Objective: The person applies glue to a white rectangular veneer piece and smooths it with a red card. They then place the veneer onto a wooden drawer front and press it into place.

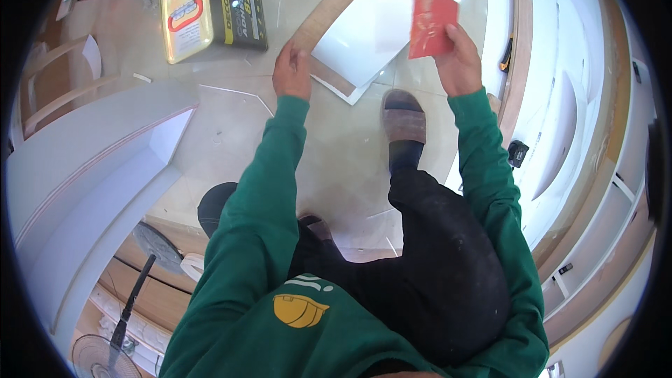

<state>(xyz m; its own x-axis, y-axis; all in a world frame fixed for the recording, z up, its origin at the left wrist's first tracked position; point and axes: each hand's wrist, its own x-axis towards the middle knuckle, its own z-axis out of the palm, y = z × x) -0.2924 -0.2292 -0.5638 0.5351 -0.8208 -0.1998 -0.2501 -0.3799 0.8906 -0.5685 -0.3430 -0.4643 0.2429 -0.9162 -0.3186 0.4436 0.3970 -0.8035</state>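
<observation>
My right hand is closed around the lower edge of a thin, flat red rectangular piece with pale smears on it, held up over the work. I cannot tell what kind of piece it is. At the near left corner of a brown board, the fingers of my left hand are curled in at its edge; the fingertips are partly hidden. A glossy white sheet covers much of the board's face, leaving brown strips along the left side and near end.
A rectangular adhesive can in yellow and black stands beyond my left hand. White cabinet parts rise at the left, with a standing fan at lower left. Long white panels line the right, with a black tape measure among them.
</observation>
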